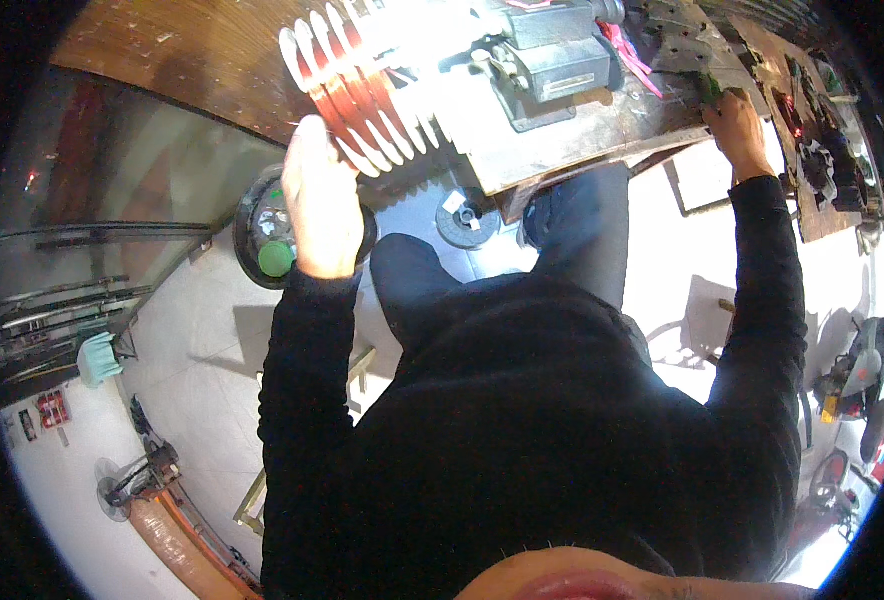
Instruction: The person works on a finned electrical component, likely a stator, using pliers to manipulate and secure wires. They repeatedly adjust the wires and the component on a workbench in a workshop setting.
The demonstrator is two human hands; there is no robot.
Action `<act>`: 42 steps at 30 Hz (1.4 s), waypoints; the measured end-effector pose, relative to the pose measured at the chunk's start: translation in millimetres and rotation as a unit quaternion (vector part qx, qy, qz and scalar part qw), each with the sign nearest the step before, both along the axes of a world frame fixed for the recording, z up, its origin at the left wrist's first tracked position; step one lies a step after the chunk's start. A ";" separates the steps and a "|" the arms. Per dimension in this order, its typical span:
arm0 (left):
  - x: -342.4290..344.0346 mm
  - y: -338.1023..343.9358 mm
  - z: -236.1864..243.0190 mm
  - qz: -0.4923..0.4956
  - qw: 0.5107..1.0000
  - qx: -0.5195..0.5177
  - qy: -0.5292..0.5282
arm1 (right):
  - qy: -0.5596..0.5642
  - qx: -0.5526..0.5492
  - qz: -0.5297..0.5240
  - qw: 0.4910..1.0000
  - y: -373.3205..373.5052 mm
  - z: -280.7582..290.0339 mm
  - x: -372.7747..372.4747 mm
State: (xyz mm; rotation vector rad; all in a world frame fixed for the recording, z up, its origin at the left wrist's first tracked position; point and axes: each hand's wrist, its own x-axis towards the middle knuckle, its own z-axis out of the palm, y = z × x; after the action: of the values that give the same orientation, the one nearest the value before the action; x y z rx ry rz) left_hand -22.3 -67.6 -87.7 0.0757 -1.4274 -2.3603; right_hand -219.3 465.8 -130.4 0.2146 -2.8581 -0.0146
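A winding former point(357, 95) with several pale round discs and reddish copper wire wound between them stands at the bench's near edge. My left hand point(324, 205) is raised beside its lower left side, fingers drawn together. Glare washes the fingers out, and whatever they pinch is too fine to make out. To the right of the former sits a grey metal machine point(562, 68), partly lost in bright light. Farther right, my right hand point(739, 130) rests closed at the bench edge against a small green object point(710, 88); its full shape is hidden by the fingers.
The worn wooden bench point(522, 160) spans the top, with a pink strip point(630, 58) behind the machine. Beneath lie a dark round spool point(467, 218) and a black tub point(247, 245) holding a green round piece point(276, 258). A cluttered board point(812, 150) is at right.
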 end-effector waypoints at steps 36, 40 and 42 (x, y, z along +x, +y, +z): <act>-19.0 -25.7 90.9 -0.038 0.943 -0.328 -0.025 | -0.328 -0.559 0.235 0.724 -208.6 96.7 187.4; 12.2 -6.5 53.9 0.004 0.927 -0.371 0.058 | -0.327 -0.465 0.258 0.781 -212.0 100.2 185.4; 20.1 -4.4 35.4 0.105 0.834 -0.529 0.117 | -0.358 -0.475 0.249 0.765 -217.1 101.5 185.7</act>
State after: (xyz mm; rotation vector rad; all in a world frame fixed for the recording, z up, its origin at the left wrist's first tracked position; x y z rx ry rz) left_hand -2.2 -72.0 -52.2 -0.3228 -2.2148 -1.0916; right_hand -33.7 248.7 -28.8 0.8753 -2.8776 1.9200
